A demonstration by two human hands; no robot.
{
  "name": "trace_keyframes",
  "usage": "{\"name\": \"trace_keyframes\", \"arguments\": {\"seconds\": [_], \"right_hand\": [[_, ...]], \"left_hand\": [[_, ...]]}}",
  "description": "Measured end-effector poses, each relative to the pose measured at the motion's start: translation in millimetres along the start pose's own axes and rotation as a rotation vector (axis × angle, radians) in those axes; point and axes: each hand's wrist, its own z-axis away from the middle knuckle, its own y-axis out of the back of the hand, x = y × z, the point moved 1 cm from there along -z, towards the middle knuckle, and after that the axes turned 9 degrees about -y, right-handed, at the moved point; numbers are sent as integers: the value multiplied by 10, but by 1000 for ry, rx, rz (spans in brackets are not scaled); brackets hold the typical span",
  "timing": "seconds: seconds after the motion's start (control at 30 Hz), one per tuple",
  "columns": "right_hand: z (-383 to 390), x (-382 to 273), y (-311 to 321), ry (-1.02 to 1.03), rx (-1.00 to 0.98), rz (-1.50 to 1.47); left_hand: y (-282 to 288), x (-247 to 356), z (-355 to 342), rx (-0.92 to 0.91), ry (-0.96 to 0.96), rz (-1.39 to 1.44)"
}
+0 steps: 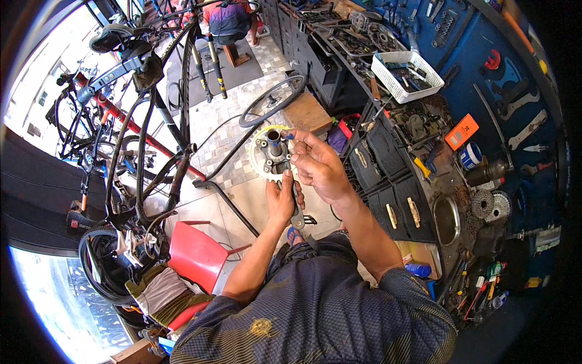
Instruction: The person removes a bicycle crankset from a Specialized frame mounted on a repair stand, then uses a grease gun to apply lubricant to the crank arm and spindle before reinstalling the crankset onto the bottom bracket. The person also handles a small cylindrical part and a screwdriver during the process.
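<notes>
My left hand [280, 202] is closed round the dark arm of a bicycle crankset [259, 160], held up in front of me. Its round chainring with a pale yellowish rim faces upward, and a hollow metal spindle [274, 137] stands up from the middle. The lower end of the crank arm [297, 222] sticks out below my left fingers. My right hand [320, 170] is beside the spindle with its fingers curled. A small blue piece [288, 137] shows at the tip of its forefinger, too small to name.
A bicycle frame [145, 133] hangs at the left above a red chair [199, 255]. A wheel rim [273, 100] leans by a wooden block [308, 115] ahead. On the right, a cluttered workbench carries a white basket [406, 91]. Another person [230, 24] sits at the far end.
</notes>
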Motion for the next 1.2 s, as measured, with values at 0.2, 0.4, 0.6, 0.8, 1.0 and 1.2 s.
{"name": "trace_keyframes", "arguments": {"seconds": [0.2, 0.4, 0.6, 0.8, 1.0, 1.2], "right_hand": [[53, 114, -74, 313, 84, 742], [221, 285, -171, 22, -114, 133], [300, 188, -142, -213, -377, -717], [457, 159, -314, -233, -519, -1085], [576, 75, -199, -262, -603, -1211], [574, 52, -35, -122, -354, -566]], "left_hand": [[196, -282, -75, 8, -206, -157], [386, -429, -178, -38, -299, -281], [418, -296, -188, 147, -461, -550], [468, -142, -230, 279, -553, -692], [531, 18, -313, 264, -643, -600], [741, 47, -376, 173, -720, -441]]}}
